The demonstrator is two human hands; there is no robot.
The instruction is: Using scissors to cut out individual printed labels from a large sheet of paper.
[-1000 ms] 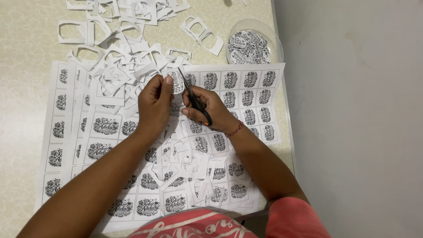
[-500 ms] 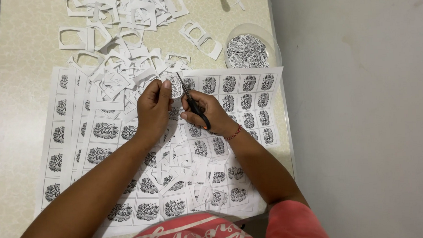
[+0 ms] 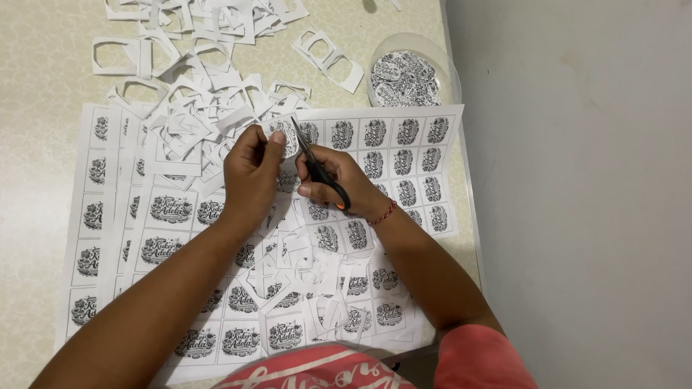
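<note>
- Head view looks straight down on one pale tabletop beside a grey wall.
- One pair of black-handled scissors is in the right hand; its fingers are curled through the handles and clamped on them, blades pointing up and away from the body.
- One small round printed cutout is pinched between thumb and fingertips of the left hand; the blade tips meet its right edge.
- Both forearms angle inward from the lower corners, hands nearly touching above the middle of the sheets.
- Several overlapping printed sheets of square designs cover the table; an exact count cannot be told.
- One clear round tub of finished cutouts sits just past the sheets, upper right.
- Many white paper offcuts lie heaped above and left of the hands, too many to count.
- One red cord bracelet circles the right wrist.
</note>
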